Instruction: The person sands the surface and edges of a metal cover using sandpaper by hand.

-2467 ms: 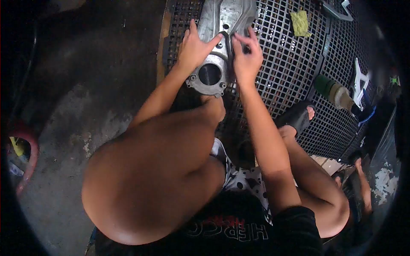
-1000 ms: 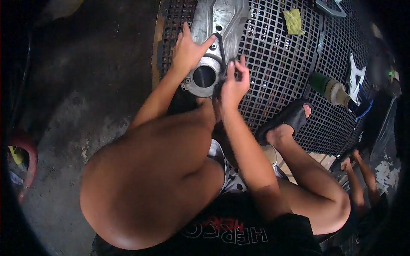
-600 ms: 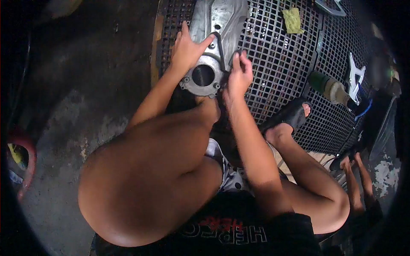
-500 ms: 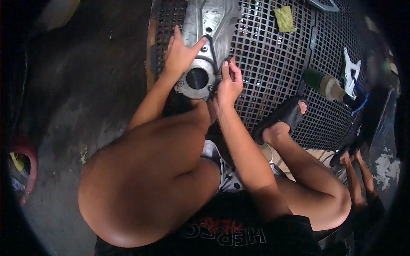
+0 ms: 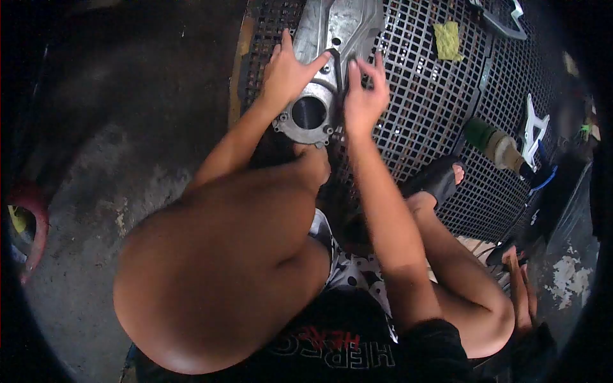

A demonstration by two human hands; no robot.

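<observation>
A grey metal casting (image 5: 310, 133) with a round opening at its near end lies on the black grid mat. My left hand (image 5: 287, 73) rests on its left side, thumb pressed on one end of a thin black strip (image 5: 339, 80) that runs along the metal. At the casting's right edge is my right hand (image 5: 367, 92), its thumb and forefinger pinched at the black strip, the other fingers bent. Part of the strip is hidden by the right hand.
On the black grid mat (image 5: 421, 108) are a yellow cloth (image 5: 447, 41), a green-and-clear bottle (image 5: 495, 145), a white bracket (image 5: 532, 131) and another pale metal part (image 5: 504, 22). A red curved object (image 5: 39, 233) is at far left. Another person's legs (image 5: 520, 290) show at lower right.
My right hand has moved up along the casting's right side from near the round opening. My left hand has kept its place on the metal. The camera view has shifted slightly.
</observation>
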